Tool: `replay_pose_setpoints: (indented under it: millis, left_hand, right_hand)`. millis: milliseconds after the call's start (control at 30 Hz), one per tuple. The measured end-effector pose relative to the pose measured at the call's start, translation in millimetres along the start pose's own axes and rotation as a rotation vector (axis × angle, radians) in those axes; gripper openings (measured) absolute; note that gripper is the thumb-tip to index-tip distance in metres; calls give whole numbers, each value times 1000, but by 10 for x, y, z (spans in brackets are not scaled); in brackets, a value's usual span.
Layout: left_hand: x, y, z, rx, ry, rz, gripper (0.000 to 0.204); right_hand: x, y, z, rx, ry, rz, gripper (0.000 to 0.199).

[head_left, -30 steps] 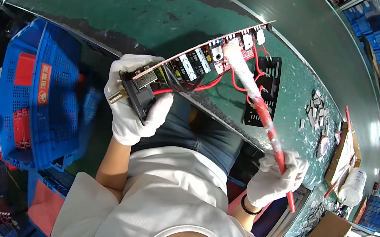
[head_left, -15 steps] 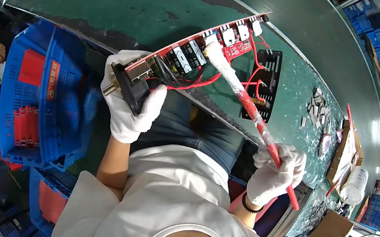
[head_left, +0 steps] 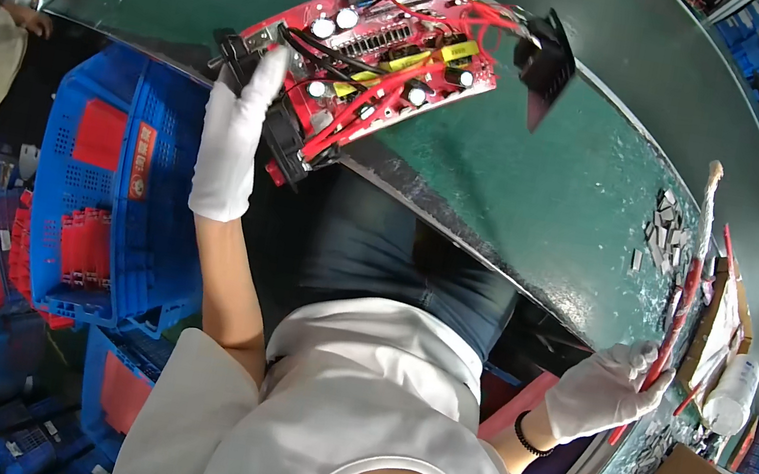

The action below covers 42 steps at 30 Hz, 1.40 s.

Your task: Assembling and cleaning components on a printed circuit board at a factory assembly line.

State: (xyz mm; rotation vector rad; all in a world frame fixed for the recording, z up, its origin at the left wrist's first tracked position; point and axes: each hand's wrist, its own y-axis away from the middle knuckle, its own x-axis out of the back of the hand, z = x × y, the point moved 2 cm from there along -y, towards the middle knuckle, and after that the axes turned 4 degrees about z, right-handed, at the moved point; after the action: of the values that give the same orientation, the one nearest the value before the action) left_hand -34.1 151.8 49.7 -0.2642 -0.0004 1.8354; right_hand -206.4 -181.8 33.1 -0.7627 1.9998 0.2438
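My left hand [head_left: 236, 141], in a white glove, grips the left end of a red circuit board [head_left: 405, 33] by its black end plate [head_left: 284, 134]. The board is tilted above the bench, its components, black cables and red wires facing up. A second black plate [head_left: 546, 68] hangs by red wires off its far right end. My gloved right hand [head_left: 611, 392] is closed round a long red stick [head_left: 688, 291], its upper end coated in white paste. The stick stands nearly upright at the bench's right side, well apart from the board.
Small grey rectangular pieces [head_left: 667, 232] lie on the green bench [head_left: 530, 188] at right. Beside them are a cardboard tray [head_left: 725, 323] and a translucent plastic bottle [head_left: 733, 394]. Blue crates [head_left: 168, 200] holding red parts stand left. Another person's hand [head_left: 30, 19] shows far left.
The board has turned from standing on edge to showing its component side, and moved forward. Its loose black plate has lifted off the bench. The stick has swung right, away from the board.
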Motion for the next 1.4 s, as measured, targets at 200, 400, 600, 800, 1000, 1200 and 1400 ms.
replay_pose_setpoints:
  millis: [200,400,600,800,1000,1200,1400]
  left_hand:
    - [37,85,-104,-38,32,11,34]
    - [-3,119,-199,-114,1,94,29]
    - [-67,238,-105,-183,-2,261,44]
    - [-15,291,-156,-313,-139,225,40]
    - [-94,420,-165,-566,-649,190,36]
    - [-308,413,-165,-271,74,326,31]
    - [-256,381,-170,-252,144,301,24]
  right_hand:
    - [-22,-3,-69,129,56,62,22]
    - [46,-218,-438,598,512,290,20]
    - [138,-449,-1003,1068,1803,282,15]
    - [416,-796,-1281,1160,2003,247,11]
    - [654,-1253,-1367,924,2518,-12,16]
    - [532,-1194,-1574,667,2571,3,33]
    - [-77,-849,-1034,918,2030,-68,23]
